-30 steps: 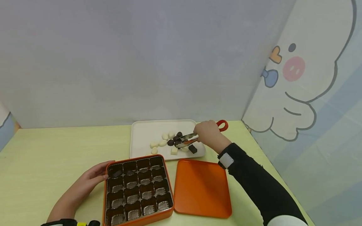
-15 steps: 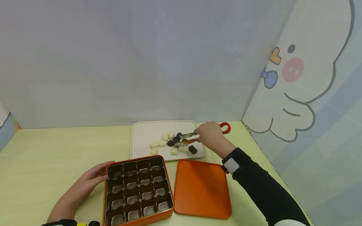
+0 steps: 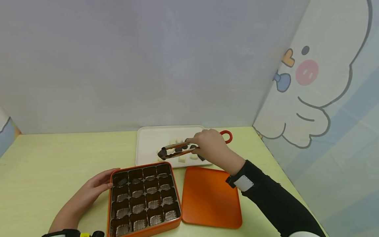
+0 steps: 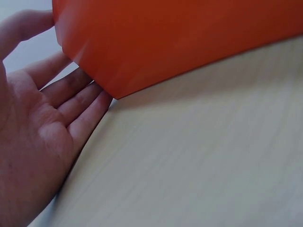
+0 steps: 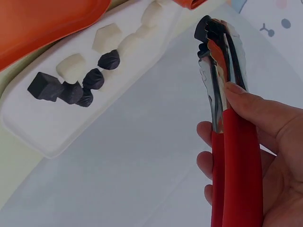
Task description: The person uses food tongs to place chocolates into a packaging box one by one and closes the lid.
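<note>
My right hand (image 3: pixel 211 149) grips red-handled metal tongs (image 5: pixel 242 170). A dark chocolate piece (image 3: pixel 162 153) is pinched at their tips, over the front left part of the white tray (image 3: pixel 148 135). Left on that tray are white pieces (image 3: pixel 182 159) and several dark pieces (image 5: pixel 93 79), one of them a cube (image 5: pixel 45 87). My left hand (image 3: pixel 88 192) touches the far left corner of an orange box (image 3: pixel 167 226), its fingers straight along the side. The box holds a brown insert of square compartments; a dark shape shows in the far left one.
An orange square lid (image 3: pixel 211 200) lies flat on the yellow-green table (image 3: pixel 59 158), right beside the box and in front of the tray. A grey wall (image 3: pixel 177 65) rises behind the tray, and a cartoon-printed panel (image 3: pixel 325 131) stands along the right side.
The tongs have moved left over the tray, from among the dark pieces, with a dark piece now at their tips. My left hand and the box have stayed in place.
</note>
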Tool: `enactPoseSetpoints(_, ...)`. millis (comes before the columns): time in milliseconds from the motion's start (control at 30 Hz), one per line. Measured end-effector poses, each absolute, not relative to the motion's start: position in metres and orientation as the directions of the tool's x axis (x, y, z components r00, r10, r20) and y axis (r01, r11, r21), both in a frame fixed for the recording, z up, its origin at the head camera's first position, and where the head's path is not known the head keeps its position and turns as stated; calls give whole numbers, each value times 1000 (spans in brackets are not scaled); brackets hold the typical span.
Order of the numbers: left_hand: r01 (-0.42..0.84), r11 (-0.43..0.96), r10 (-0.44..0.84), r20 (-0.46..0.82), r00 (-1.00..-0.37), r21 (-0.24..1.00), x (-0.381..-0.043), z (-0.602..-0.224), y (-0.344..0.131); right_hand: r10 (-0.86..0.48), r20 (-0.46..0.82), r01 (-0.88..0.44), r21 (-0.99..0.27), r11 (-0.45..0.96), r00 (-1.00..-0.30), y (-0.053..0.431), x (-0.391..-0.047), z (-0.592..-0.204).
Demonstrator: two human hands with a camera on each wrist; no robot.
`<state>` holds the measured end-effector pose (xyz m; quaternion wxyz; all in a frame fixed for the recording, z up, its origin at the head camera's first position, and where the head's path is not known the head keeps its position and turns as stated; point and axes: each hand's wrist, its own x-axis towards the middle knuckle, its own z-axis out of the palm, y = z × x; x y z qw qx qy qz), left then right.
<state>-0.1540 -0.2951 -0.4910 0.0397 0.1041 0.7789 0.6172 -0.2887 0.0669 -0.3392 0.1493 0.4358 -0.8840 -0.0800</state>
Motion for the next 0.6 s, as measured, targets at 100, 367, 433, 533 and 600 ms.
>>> enactPoseSetpoints(100, 112, 208, 212, 67, -975, 972, -155, -491, -294, -816, 182, -774, 257, 579, -549, 61, -280, -338)
enactPoseSetpoints(367, 115, 217, 209, 69, -976, 969, -155, -490, -293, -867, 119, -811, 311, 495, -484, 45, -267, -343)
enactPoseSetpoints(433, 114, 216, 203, 69, -977, 970, -156, -490, -293, -874, 100, -813, 330, 480, -475, 42, -266, -345)
enactPoseSetpoints(533, 108, 219, 195, 65, -979, 970, -155, -491, -293, -882, 79, -816, 349, 461, -465, 39, -265, -348)
enactPoseSetpoints(600, 105, 221, 195, 62, -979, 970, -155, -490, -292, -884, 74, -818, 350, 457, -462, 39, -265, -348)
